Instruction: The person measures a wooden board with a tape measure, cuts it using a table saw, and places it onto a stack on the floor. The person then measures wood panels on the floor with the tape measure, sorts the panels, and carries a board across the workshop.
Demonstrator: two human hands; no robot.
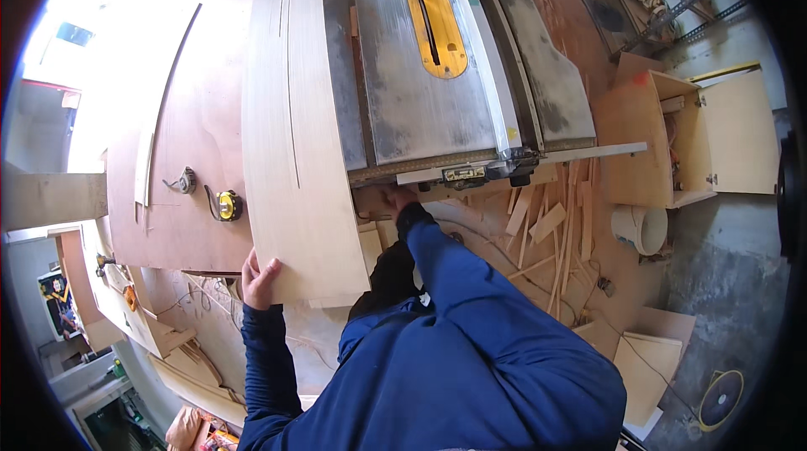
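Note:
A long pale plywood board (311, 232) lies along the left side of the table saw (420, 119), over part of the brown worktable. My left hand (259, 279) grips the board's near left corner, thumb on top and fingers at the edge. Below the saw's front rail, my right hand (399, 197) reaches in under the table edge; its fingers are mostly hidden, so what it touches cannot be made out. The yellow throat plate (435, 24) has a dark slot, with no blade seen standing above it. To its right runs the rip fence (483, 47).
Two tape measures, one grey (182, 181) and one yellow and black (227, 205), sit on the brown worktable (202, 115). Wood offcuts (559, 228) litter the floor at right, near an open cabinet (651, 140) and a white bucket (640, 228). Cables trail across the floor.

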